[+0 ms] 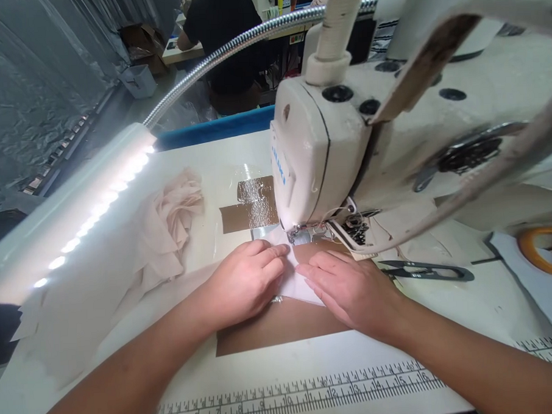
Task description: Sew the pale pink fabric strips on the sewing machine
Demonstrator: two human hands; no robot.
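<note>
A small white piece of fabric (297, 282) lies on the sewing table under the needle area (307, 233) of a white sewing machine (319, 150). My left hand (247, 278) lies on its left side, fingers loosely curled and pressing the cloth down. My right hand (348, 286) lies flat on its right side, fingers stretched toward the presser foot. Both hands touch the fabric just in front of the needle. Brown tape patches (281, 326) cover the table under the cloth.
A heap of pale pink fabric (167, 227) lies to the left. A lit LED lamp bar (97, 205) on a flexible arm crosses the left. Black thread snips (425, 270) and orange-handled scissors (541, 250) lie at right. A ruler strip (311, 391) runs along the front edge. Another person (225, 32) sits behind.
</note>
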